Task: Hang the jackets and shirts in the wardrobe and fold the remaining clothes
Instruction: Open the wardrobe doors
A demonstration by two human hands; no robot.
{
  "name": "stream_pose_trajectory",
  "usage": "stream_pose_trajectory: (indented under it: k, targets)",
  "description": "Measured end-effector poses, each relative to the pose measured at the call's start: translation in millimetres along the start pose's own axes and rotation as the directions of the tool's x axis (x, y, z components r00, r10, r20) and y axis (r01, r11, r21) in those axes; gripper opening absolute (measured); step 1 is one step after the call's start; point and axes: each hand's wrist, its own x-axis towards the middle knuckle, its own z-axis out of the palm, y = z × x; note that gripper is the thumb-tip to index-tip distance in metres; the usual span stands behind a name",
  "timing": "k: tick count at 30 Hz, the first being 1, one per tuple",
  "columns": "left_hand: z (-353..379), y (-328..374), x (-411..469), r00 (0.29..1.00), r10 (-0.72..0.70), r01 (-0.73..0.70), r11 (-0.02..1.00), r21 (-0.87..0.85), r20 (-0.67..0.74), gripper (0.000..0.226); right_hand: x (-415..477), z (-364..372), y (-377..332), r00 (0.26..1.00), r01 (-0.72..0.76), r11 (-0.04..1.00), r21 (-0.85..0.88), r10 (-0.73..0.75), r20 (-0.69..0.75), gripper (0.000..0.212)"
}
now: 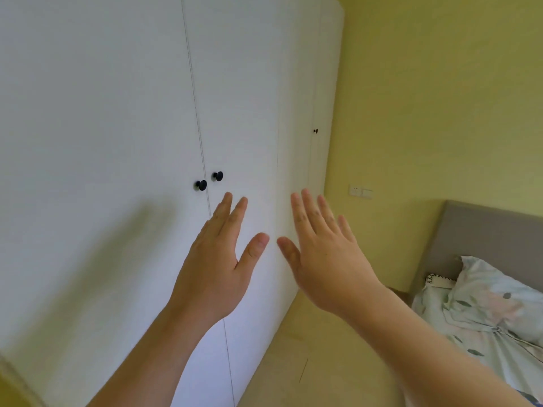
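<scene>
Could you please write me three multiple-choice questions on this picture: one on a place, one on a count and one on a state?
1. Where does the bed show in the head view?
A. lower right
B. upper left
C. bottom centre

2. How many black knobs show on the wardrobe?
A. one
B. three
C. six

3. How are the left hand and the right hand?
A. both open, holding nothing
B. both gripping a jacket
C. the left pinching a knob

Answers:
1 A: the bed lies against the grey headboard at the lower right edge.
2 B: two sit either side of the middle seam and one farther right.
3 A: the fingers are straight and spread in front of the wardrobe.
</scene>
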Motion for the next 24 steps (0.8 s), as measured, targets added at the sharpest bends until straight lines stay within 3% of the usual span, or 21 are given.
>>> stream_pose_trajectory:
  k: [11, 24]
  targets:
    - [76.2, -32.8, 113.4, 0.926, -0.341, 0.367, 0.912, 0.18, -0.162, 0.081, 163.6, 65.9, 87.9, 0.937, 0.346, 0.936, 0.061, -0.348, 0.036, 0.07]
    - [116.7, 4.8, 150.1, 0.723, -0.533, 0.68, 0.662, 0.315, -0.439, 0.086, 260.3, 80.5, 137.4, 0.646, 0.731, 0.627, 0.271, -0.763, 0.021, 0.068]
